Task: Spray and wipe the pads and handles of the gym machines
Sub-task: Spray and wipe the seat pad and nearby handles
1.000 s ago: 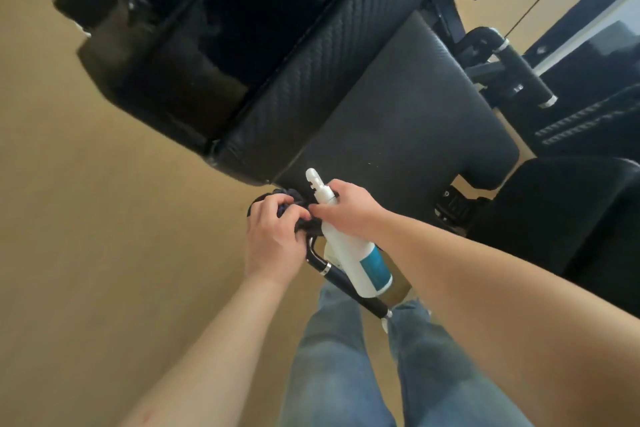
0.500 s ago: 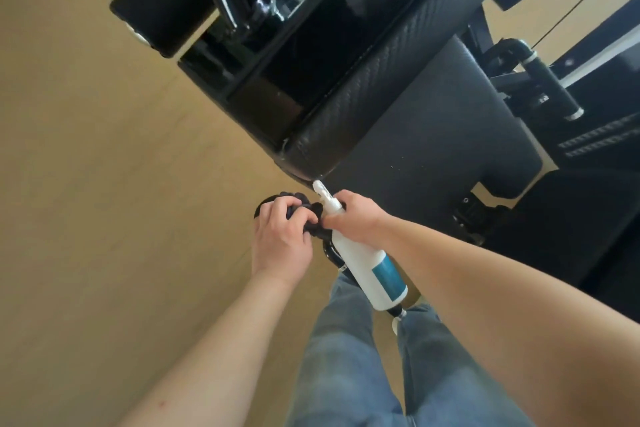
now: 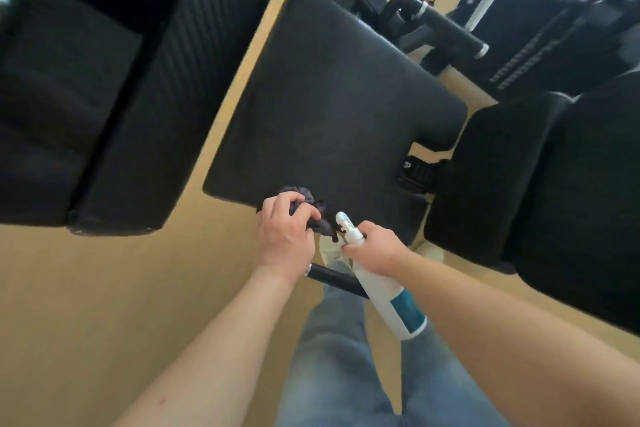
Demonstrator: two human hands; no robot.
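**Cloth off the handle, up at the seat pad's edge**

- Nearest you: your legs in jeans (image 3: 332, 357), standing on the tan floor.
- Your right hand (image 3: 379, 246) was wrapped round the neck of the spray bottle (image 3: 388, 291). The nozzle pointed up toward the cloth and the body hung down over your thigh. I could not tell whether a finger was on the trigger.
- The near handle (image 3: 334, 277) lay bare just below your hands, with its chrome collar showing beside your left wrist. A second before, your left hand had the cloth closed over this handle's bend; now it had let go of it.
- Your left hand (image 3: 282, 236) was clenched on the bunched dark cloth (image 3: 304, 196), over the near edge of the seat pad (image 3: 332, 97). Whether the cloth touched the pad could not be made out.
- My reading: the near handle was probably finished and the seat pad came next. It looked dry, so it likely wanted a spray first.
- Farther off, the second handle (image 3: 450, 29) beyond the pad stood untouched.
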